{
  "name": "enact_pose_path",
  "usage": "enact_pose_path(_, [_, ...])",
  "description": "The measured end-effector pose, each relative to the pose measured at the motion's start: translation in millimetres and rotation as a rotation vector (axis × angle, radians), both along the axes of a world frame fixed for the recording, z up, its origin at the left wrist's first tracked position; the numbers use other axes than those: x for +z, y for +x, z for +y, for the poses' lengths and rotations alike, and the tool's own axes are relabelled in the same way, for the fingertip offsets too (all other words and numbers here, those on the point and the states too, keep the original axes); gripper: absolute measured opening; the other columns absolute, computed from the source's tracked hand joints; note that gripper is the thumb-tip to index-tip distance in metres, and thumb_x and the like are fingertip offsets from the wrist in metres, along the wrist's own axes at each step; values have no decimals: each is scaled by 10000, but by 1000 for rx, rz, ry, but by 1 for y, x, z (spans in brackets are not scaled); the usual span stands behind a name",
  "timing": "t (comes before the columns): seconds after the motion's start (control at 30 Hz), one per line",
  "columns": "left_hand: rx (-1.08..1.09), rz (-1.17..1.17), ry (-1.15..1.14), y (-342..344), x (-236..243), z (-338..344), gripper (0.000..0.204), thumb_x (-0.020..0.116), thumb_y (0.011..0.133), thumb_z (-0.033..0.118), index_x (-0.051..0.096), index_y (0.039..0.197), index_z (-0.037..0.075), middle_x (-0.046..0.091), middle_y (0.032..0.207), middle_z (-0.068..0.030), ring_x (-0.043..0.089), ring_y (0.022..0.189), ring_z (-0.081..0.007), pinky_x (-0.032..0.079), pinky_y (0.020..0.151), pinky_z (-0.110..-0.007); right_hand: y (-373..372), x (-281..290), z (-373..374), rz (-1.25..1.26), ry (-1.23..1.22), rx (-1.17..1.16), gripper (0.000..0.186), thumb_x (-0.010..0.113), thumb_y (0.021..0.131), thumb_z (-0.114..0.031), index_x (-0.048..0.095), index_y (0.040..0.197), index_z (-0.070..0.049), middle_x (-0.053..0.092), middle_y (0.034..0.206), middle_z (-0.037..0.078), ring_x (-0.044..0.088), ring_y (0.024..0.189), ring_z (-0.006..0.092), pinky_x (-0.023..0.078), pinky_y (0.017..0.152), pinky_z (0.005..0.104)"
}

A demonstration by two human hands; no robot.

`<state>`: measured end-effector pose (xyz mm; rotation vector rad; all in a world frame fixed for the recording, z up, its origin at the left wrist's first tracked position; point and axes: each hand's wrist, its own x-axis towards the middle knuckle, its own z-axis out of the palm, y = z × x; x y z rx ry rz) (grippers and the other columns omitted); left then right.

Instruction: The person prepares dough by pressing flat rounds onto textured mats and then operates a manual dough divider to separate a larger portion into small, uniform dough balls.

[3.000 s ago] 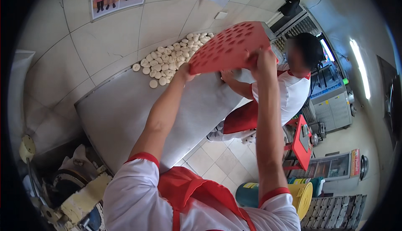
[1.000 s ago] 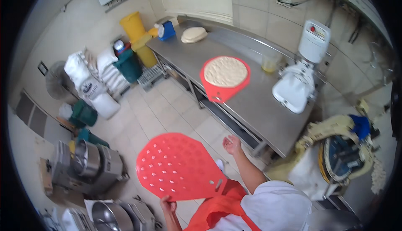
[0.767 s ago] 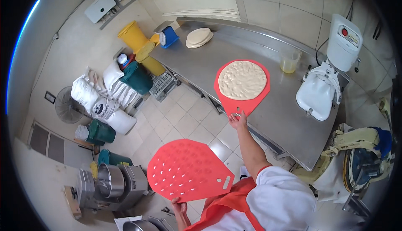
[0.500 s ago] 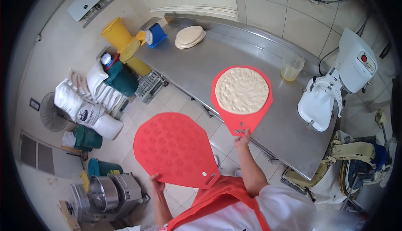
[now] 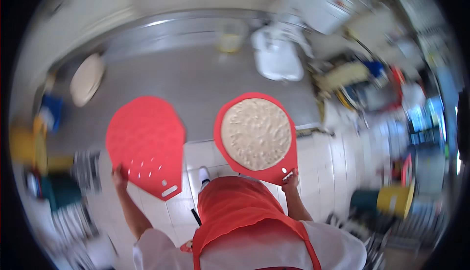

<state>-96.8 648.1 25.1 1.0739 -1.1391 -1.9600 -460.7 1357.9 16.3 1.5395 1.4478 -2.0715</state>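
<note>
Round pale dough (image 5: 256, 134), one-handed, yikes
Right hand (image 5: 291, 180) grips its red plastic paddle (image 5: 267, 173); a tilt could slide dough off. Left hand (image 5: 119, 178) clutches a bare red plastic paddle (image 5: 147, 140).

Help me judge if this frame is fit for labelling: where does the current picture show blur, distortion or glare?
Head view: blur smears the white machine and yellow bucket, while the dough round on the red board in the right hand looks sharper; head view: the fisheye bows the back edge of the metal table; head view: glare streaks that edge and shines on floor tiles.
</note>
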Motion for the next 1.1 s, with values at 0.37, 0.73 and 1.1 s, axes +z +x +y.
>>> enact_pose_path(0.37, [-126,-745,-1886,-264,-23,35,244,706,846,259,643,912,32,616,812,-187,597,716,-354,533,677,-423,48,-25,63,154,-42,-451,453,661,899,-451,399,621,-209,303,483,-66,249,378,89,224,371,259])
enact_pose_path(0.73, [-978,-278,424,-519,-56,610,641,364,1011,510,361,1439,34,480,1414,-143,522,1251,-286,429,1058,-475,-9,-4,285,58,199,-450,411,669,885,-428,451,628,-193,351,493,-59,312,371,88,243,348,266])
enact_pose_path(1.1, [-1110,-416,313,-743,-124,880,608,431,1005,481,453,1400,20,496,1416,-135,452,1298,-222,350,1088,-366,-149,-14,486,106,355,-711,319,594,945,-347,529,719,-130,323,548,-50,321,439,103,278,410,317])
